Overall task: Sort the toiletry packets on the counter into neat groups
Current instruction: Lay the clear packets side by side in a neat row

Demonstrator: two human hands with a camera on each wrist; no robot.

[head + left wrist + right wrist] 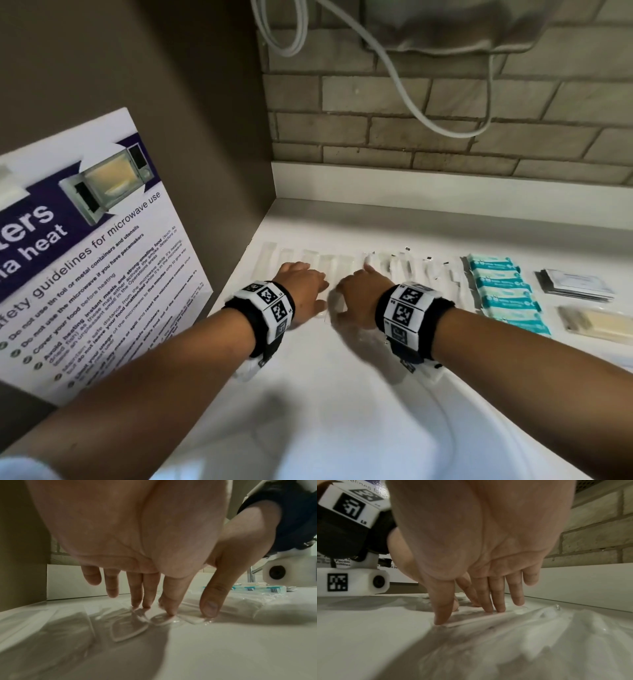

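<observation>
White counter (342, 394) runs from a microwave safety poster (85, 257) on the left to a brick wall (445, 130) behind. Clear packets (308, 261) lie in a row side by side near the back. The left hand (303, 291) rests on them with straight, spread fingers (137, 595) pressing the plastic, gripping nothing. Just beside it, the right hand (363, 294) does likewise, fingers (498, 599) extended, tips down on a clear packet. Further right sit teal packets (503, 291) in a column, then dark sachets (575, 286) and a cream packet (596, 323).
</observation>
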